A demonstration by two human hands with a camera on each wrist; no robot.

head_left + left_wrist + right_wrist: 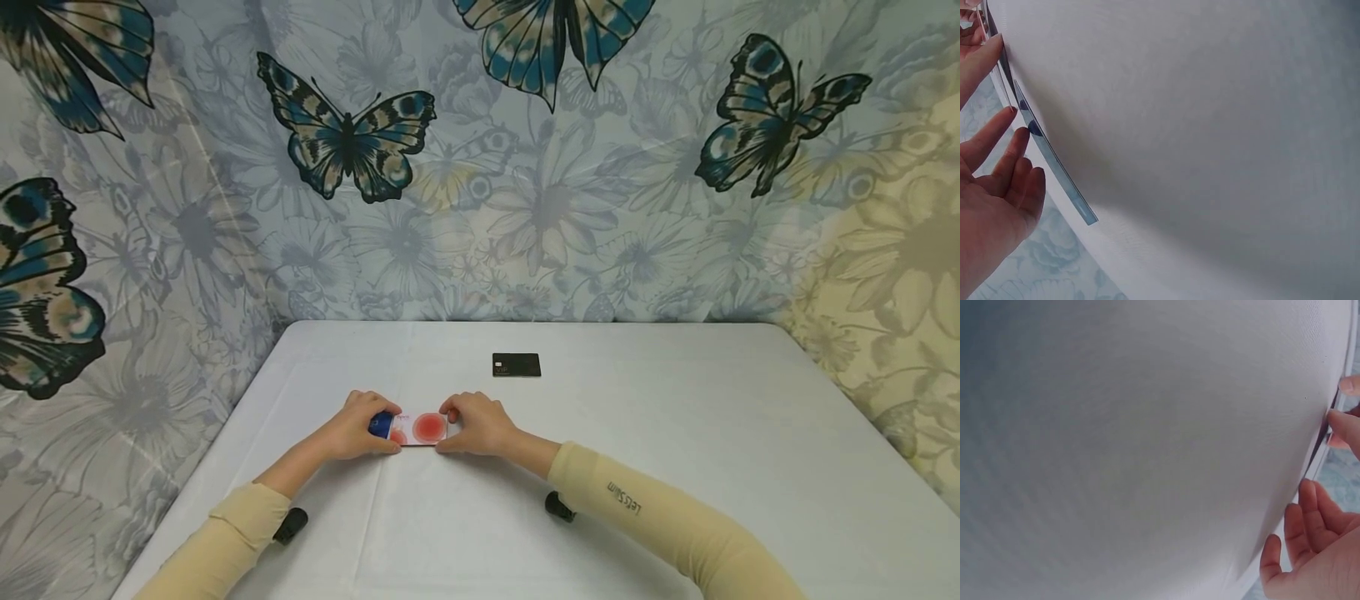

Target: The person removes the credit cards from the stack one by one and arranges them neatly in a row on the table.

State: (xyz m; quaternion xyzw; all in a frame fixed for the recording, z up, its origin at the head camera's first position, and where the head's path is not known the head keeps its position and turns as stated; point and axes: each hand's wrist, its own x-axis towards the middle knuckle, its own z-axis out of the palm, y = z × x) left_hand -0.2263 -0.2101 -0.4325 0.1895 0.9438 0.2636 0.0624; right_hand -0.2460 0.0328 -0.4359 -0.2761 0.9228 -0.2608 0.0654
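A flat, card-like rectangle (412,430), white with a dark blue left end and pinkish-red circles, is held level low over or on the white table. My left hand (358,427) pinches its left end between thumb and fingers. At the right end, my right hand (480,427) grips it the same way. In the left wrist view the thumb (988,56) presses its near edge, seen almost edge-on. The right wrist view shows the right thumb (1344,425) against a thin dark edge. Beyond my hands lies a black card (516,365) with light lettering.
The table (675,400) has a white cloth and rounded far corners. Behind it hangs a flowered backdrop (547,208) with butterflies. Small black devices (291,526) sit under both wrists. A thin bluish strip (1060,169) of unclear kind shows beside the left fingers.
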